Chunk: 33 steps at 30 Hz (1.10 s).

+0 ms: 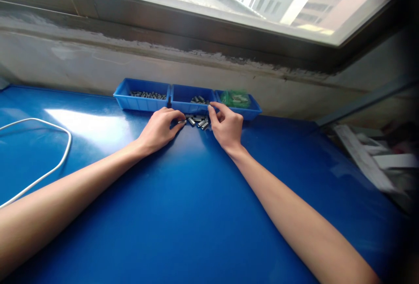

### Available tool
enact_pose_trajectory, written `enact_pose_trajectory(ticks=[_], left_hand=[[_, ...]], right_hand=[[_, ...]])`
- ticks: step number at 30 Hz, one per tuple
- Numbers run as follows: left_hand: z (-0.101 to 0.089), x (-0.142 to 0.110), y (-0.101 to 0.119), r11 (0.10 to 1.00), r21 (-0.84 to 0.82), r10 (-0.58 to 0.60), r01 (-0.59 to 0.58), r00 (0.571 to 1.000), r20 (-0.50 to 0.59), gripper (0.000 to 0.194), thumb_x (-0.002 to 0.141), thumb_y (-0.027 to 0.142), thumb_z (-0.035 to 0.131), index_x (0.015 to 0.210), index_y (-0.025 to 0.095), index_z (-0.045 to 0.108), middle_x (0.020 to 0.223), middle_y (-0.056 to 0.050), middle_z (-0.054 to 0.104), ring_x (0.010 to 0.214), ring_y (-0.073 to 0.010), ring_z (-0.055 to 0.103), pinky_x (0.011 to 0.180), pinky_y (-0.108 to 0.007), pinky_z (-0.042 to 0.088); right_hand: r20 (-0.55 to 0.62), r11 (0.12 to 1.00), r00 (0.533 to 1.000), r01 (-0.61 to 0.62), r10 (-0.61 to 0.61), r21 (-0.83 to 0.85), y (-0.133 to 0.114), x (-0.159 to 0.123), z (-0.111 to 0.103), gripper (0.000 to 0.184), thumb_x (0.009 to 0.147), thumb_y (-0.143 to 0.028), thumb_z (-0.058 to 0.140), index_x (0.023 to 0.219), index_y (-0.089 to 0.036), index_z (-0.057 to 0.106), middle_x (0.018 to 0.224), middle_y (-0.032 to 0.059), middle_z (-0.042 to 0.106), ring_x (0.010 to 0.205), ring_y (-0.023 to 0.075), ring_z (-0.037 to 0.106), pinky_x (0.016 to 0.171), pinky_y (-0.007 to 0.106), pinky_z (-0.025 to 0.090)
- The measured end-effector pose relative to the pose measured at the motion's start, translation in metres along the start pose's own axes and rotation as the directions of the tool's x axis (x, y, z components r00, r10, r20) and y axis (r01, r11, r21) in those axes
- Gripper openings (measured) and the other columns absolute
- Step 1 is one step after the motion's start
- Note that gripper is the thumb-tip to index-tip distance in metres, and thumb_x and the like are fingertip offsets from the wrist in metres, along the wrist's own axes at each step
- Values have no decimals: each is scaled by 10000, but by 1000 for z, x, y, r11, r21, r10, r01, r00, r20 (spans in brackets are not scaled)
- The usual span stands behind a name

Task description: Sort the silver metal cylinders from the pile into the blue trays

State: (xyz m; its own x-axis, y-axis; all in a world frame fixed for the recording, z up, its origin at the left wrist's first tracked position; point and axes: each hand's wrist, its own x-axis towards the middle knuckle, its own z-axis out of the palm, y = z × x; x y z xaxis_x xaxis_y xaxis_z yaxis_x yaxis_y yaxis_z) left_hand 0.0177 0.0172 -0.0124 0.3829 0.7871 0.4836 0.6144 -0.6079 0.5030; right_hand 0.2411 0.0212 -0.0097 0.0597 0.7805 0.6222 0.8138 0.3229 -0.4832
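My left hand [161,129] is closed in a pinch on a small shiny metal piece [182,121], just in front of the middle blue bin [191,107]. Beside its fingertips, several short metal cylinders [202,123] lie loose on the blue table. My right hand [228,126] is at the front right corner of that bin, thumb and forefinger pinched together at the rim. What those fingers hold, if anything, is too small to make out. More metal cylinders [198,99] lie inside the middle bin.
The left blue bin [144,104] contains many small dark metal parts [148,95]. In the right blue bin [251,112] sits a green plastic bag [235,98]. A white cable [67,148] curves over the table [183,214] at left. Behind the bins are a wall and a window.
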Motion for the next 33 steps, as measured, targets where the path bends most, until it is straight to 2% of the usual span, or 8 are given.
enact_pose_trajectory(ticks=[5, 7, 11, 14, 20, 28, 30, 33], left_hand=[[1, 1, 2, 994, -111, -23, 19, 999, -35, 223, 939, 353, 635, 1061, 200, 741, 905, -48, 746, 777, -184, 670, 754, -294, 508], [1, 2, 4, 975, -218, -48, 40, 998, -35, 247, 938, 388, 644, 1056, 192, 737, 887, -53, 753, 765, -180, 687, 754, -282, 528], [-1, 3, 5, 850, -505, -145, 149, 988, 49, 366, 915, 475, 678, 1109, 166, 701, 888, -72, 769, 795, -197, 736, 782, -286, 573], [-3, 4, 4, 784, -589, -185, 197, 979, 82, 425, 888, 514, 705, 1116, 155, 687, 818, -60, 753, 755, -193, 731, 746, -276, 574], [-5, 5, 2, 784, -595, -155, 175, 984, 85, 391, 917, 492, 680, 1112, 153, 677, 770, -42, 726, 708, -163, 695, 705, -246, 538], [-4, 4, 2, 799, -577, -117, 169, 985, 127, 406, 923, 520, 664, 1128, 169, 656, 753, -30, 714, 692, -168, 692, 696, -253, 539], [-4, 4, 3, 814, -557, -123, 163, 986, 109, 409, 945, 537, 623, 1127, 172, 657, 771, -35, 723, 720, -176, 702, 711, -259, 542], [-4, 5, 6, 882, -453, -123, 131, 991, 48, 396, 986, 529, 553, 1105, 173, 677, 933, -72, 765, 859, -199, 718, 796, -282, 546]], right_hand=[[-23, 995, 996, 83, -82, 49, -1, -1, 0, 327, 992, -438, 545, 1026, -206, 773, 634, 17, 689, 573, 182, 643, 621, 291, 452], [-1, 991, 993, 118, -118, 64, -2, -2, 0, 316, 991, -425, 542, 1016, -206, 769, 628, 14, 683, 566, 176, 635, 623, 289, 459], [98, 967, 967, 221, -234, 128, -6, -6, -3, 276, 966, -367, 574, 1100, -203, 752, 667, 8, 699, 595, 161, 637, 656, 273, 485], [178, 941, 930, 293, -322, 170, -8, -9, -5, 319, 938, -372, 623, 1186, -198, 723, 702, -1, 707, 612, 148, 639, 668, 260, 495], [214, 910, 889, 369, -405, 189, -6, -10, -4, 350, 956, -417, 639, 1204, -184, 723, 713, 7, 723, 626, 139, 662, 631, 244, 481], [270, 874, 835, 427, -480, 234, -8, -10, -3, 281, 1008, -373, 585, 1167, -208, 747, 1057, 40, 805, 697, 139, 709, 702, 259, 528], [246, 879, 848, 423, -470, 221, -8, -10, -3, 272, 1008, -368, 581, 1143, -208, 755, 1069, 46, 804, 687, 144, 709, 711, 267, 536], [113, 933, 930, 334, -350, 136, -6, -9, -2, 287, 999, -400, 586, 1115, -208, 764, 890, 43, 800, 633, 156, 686, 684, 276, 526]])
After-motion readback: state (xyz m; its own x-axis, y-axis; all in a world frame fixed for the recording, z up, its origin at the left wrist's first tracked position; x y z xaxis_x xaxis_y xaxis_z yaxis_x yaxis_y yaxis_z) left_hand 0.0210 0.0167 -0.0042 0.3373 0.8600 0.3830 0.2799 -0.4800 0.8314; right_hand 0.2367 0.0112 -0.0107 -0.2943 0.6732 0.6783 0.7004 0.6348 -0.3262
